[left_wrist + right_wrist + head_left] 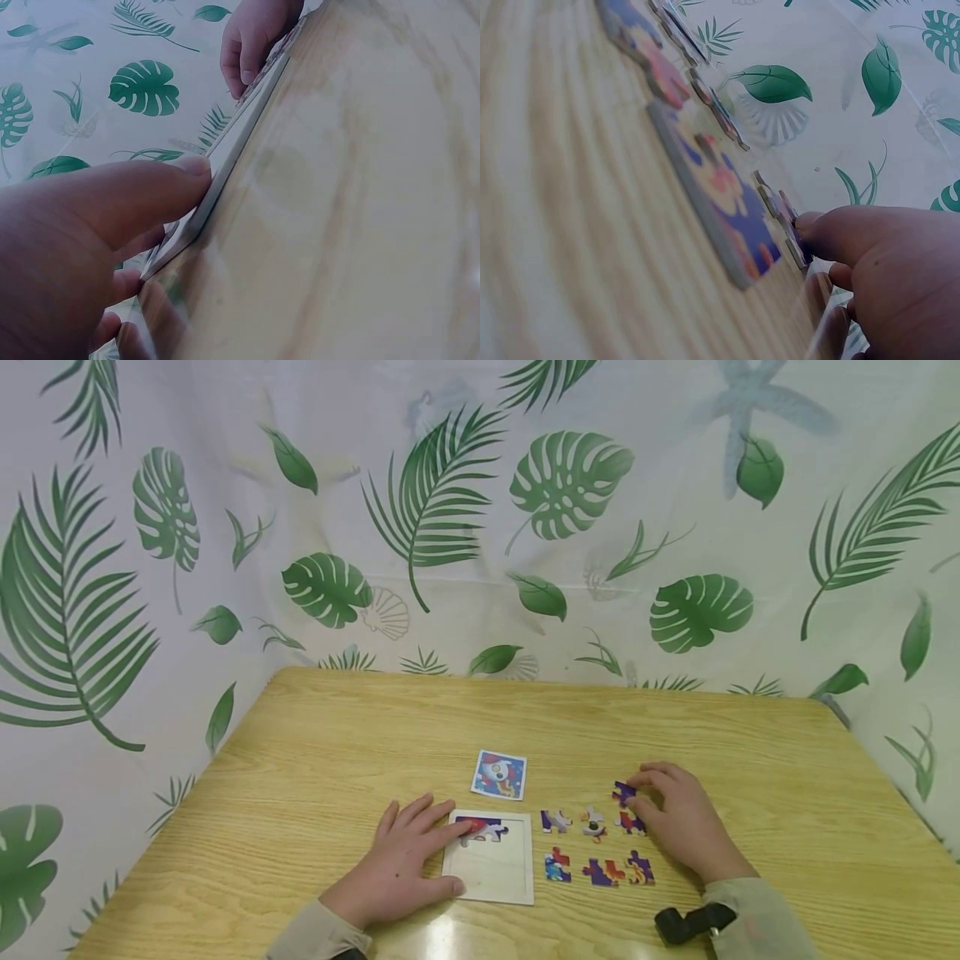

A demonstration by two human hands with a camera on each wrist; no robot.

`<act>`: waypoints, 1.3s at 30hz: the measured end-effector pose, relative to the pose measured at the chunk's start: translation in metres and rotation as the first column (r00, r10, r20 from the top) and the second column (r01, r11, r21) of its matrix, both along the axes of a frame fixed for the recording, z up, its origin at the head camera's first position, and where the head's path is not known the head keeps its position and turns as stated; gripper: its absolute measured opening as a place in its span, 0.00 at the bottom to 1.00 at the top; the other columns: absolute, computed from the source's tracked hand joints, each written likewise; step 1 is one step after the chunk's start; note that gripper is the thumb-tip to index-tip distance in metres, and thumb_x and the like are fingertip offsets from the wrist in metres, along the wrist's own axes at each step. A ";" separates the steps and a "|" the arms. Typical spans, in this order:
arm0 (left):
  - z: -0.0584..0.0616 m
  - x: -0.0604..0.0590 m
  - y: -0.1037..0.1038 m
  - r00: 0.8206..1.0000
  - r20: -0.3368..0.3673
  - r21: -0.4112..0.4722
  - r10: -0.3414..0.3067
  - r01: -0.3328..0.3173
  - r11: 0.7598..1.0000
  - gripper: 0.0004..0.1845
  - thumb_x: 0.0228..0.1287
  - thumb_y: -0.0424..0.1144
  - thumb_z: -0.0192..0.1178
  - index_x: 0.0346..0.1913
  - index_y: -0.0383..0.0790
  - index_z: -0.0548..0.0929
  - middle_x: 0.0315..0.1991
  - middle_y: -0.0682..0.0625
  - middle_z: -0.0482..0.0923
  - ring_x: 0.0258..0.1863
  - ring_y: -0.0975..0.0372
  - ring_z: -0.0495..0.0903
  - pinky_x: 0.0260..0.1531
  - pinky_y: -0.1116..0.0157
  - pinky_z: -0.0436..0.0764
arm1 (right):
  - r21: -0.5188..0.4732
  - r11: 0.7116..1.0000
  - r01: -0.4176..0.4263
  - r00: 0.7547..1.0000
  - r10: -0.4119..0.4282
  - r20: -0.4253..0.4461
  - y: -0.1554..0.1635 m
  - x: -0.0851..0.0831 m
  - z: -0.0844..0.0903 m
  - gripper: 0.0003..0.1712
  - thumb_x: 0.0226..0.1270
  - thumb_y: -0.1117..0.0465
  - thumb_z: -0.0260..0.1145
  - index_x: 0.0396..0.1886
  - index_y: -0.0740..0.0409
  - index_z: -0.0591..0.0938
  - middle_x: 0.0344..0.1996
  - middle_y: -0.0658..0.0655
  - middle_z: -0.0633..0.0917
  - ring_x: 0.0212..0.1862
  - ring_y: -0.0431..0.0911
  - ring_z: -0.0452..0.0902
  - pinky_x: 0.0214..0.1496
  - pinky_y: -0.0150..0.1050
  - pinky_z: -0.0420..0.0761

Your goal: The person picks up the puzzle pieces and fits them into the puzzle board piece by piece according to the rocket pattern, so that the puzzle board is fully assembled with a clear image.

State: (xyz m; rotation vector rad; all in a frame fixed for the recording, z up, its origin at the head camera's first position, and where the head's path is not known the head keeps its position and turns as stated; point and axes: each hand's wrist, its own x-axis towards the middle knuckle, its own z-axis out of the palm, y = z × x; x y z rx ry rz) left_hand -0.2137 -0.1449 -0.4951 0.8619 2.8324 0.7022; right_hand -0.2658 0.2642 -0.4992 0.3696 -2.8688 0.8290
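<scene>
A square puzzle tray (491, 872) lies on the table, with joined purple, red and white pieces (489, 828) along its top left. My left hand (408, 864) rests over the tray's left side, fingers extended. Its index fingertip touches the joined pieces, and the thumb (172, 176) lies on the tray's edge. To the right, my right hand (682, 818) pinches a purple puzzle piece (622, 792) between thumb and index finger, at the top right of the loose pieces. A red and purple piece (630, 822) lies just below, partly beside the thumb.
Several loose puzzle pieces lie right of the tray, among them a white one with a dark spot (594, 827) and a purple and orange one (603, 872). A small picture card (498, 775) of the puzzle lies behind the tray. A leaf-patterned cloth (450, 527) hangs behind the table.
</scene>
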 end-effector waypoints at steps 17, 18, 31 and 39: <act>-0.002 -0.001 -0.001 1.000 0.000 -0.012 -0.003 0.003 1.000 0.39 0.64 0.66 0.60 0.77 0.62 0.67 0.79 0.52 0.56 0.79 0.50 0.44 0.72 0.38 0.33 | -0.098 0.994 -0.046 0.998 0.049 0.031 -0.027 0.006 0.000 0.15 0.70 0.53 0.69 0.51 0.55 0.83 0.64 0.63 0.75 0.70 0.64 0.62 0.69 0.66 0.62; -0.002 -0.001 -0.001 1.000 0.000 -0.011 -0.003 0.003 1.000 0.39 0.64 0.66 0.60 0.77 0.62 0.67 0.79 0.52 0.56 0.79 0.50 0.44 0.72 0.38 0.33 | -0.102 0.993 -0.060 0.998 0.063 0.026 -0.031 0.007 0.000 0.15 0.70 0.53 0.69 0.51 0.54 0.83 0.64 0.63 0.75 0.70 0.64 0.61 0.69 0.66 0.62; 0.001 0.002 -0.001 1.000 0.009 0.012 0.000 0.000 1.000 0.39 0.64 0.65 0.61 0.76 0.60 0.67 0.79 0.50 0.56 0.79 0.48 0.45 0.71 0.35 0.34 | -0.096 0.971 -0.219 0.976 0.219 -0.011 -0.088 0.020 0.001 0.10 0.68 0.55 0.72 0.47 0.43 0.83 0.58 0.51 0.78 0.71 0.55 0.65 0.71 0.58 0.67; 0.000 0.000 0.000 1.000 0.008 0.003 -0.003 0.003 1.000 0.38 0.65 0.66 0.59 0.77 0.62 0.67 0.79 0.51 0.56 0.79 0.48 0.45 0.71 0.35 0.35 | -0.015 0.951 -0.309 0.950 0.308 -0.050 -0.115 0.026 0.003 0.10 0.66 0.54 0.73 0.45 0.43 0.84 0.57 0.49 0.80 0.70 0.51 0.67 0.72 0.54 0.67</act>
